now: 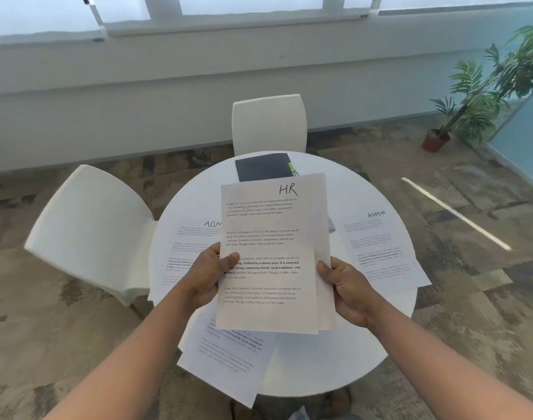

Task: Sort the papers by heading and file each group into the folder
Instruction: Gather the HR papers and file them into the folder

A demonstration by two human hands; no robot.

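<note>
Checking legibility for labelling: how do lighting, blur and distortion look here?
Head view: soft, even window light; the HR sheets are backlit and slightly translucent, heading sharp, body text soft; the ADMIN sheet on the right is blurrier; wide-angle bends the window sill and stretches the frame edges.

Round white table (335, 359), papers spread on it.
A dark folder (260, 166) at the far edge; ADMIN sheets (380, 250) left and right.

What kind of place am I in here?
Probably an office meeting corner: a round white table with sheets headed ADMIN and HR, white chairs, and a potted plant by the window.
</note>
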